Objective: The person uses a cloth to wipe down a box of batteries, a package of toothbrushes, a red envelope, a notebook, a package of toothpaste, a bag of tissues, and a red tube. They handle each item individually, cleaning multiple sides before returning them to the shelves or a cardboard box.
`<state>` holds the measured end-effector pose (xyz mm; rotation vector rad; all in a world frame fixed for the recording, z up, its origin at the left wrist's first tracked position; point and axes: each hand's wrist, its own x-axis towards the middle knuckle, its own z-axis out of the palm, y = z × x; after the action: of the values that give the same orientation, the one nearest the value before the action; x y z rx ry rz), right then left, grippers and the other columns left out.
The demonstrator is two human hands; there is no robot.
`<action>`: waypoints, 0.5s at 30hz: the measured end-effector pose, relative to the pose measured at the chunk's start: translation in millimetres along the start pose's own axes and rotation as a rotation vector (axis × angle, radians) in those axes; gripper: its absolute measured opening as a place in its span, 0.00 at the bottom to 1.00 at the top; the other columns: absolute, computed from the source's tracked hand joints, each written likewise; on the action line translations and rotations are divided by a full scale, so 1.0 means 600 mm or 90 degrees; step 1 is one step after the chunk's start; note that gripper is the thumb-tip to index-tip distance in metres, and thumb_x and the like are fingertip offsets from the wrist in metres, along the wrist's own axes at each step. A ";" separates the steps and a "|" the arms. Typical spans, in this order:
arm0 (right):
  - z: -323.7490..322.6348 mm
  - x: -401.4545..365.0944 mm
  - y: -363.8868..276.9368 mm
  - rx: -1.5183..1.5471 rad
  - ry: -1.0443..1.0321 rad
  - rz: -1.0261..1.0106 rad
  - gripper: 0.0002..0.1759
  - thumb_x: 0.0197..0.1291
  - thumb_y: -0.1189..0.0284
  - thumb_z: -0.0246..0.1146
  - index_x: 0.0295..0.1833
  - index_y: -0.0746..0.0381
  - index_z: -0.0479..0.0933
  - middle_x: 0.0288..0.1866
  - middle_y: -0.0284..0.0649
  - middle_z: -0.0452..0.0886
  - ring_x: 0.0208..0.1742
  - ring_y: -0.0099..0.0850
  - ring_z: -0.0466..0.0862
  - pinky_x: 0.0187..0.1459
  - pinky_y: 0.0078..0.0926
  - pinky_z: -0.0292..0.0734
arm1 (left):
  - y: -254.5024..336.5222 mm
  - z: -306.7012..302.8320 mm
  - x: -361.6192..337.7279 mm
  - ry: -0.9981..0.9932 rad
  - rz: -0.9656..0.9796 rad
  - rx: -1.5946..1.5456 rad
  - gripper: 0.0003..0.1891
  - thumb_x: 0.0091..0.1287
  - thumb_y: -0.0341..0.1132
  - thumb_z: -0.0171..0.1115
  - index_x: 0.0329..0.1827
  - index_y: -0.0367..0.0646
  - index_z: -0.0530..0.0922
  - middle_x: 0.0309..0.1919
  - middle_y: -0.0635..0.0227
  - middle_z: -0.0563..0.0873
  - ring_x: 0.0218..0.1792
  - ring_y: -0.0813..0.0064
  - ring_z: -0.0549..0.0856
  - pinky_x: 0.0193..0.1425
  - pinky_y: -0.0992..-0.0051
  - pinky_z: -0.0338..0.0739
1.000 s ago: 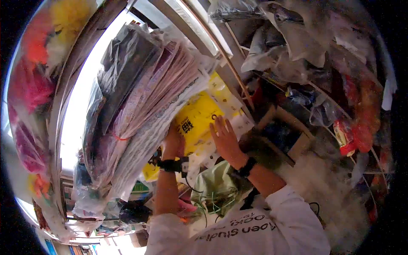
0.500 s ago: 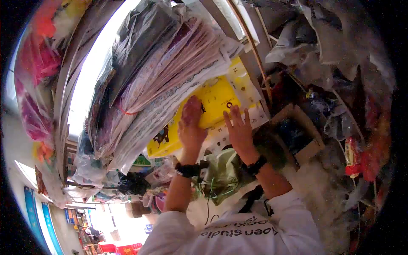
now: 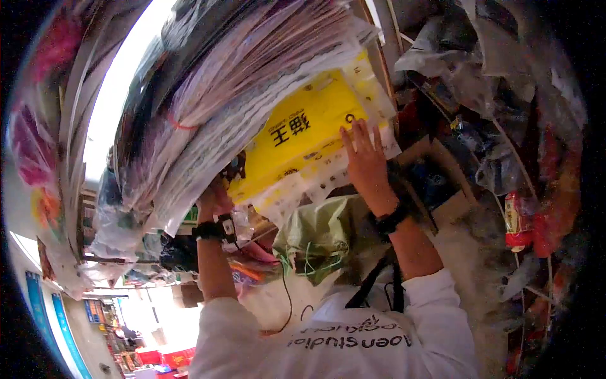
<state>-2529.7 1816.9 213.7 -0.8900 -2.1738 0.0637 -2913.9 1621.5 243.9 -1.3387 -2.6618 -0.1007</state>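
Observation:
A yellow printed plastic bag (image 3: 287, 136) with black characters lies flat on top of similar pale printed plastic sheets (image 3: 328, 177). My right hand (image 3: 368, 165) rests on its right part, palm down, with the fingers stretched out and apart. At the lower left corner of the yellow bag is my left hand (image 3: 216, 197), close to the dark figure printed there. Its fingers are in shadow and partly hidden at the edge of the clear plastic. Right behind the yellow bag lies a thick stack of clear plastic packaging (image 3: 246, 95).
A green sack (image 3: 315, 234) stands below the near edge of the sheets. To the right is an open cardboard box (image 3: 435, 180), with clear plastic bags (image 3: 442, 57) beyond it. A red package (image 3: 517, 221) hangs at the far right.
My left hand has moved left and down, from the middle of the yellow bag to its lower left corner, uncovering the characters. My right hand stays on the right part, slightly shifted.

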 end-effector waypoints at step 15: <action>0.012 0.039 -0.197 -0.151 -0.004 0.147 0.36 0.38 0.70 0.61 0.55 0.70 0.56 0.59 0.51 0.56 0.63 0.46 0.51 0.62 0.48 0.37 | 0.171 -0.033 -0.095 0.188 0.385 -0.060 0.18 0.46 0.30 0.52 0.43 0.56 0.76 0.46 0.57 0.72 0.51 0.58 0.69 0.51 0.67 0.66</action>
<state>-2613.4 1743.9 260.4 -1.2750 -2.1044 -0.0792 -2795.8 1635.1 252.5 -1.9211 -1.9450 -0.3202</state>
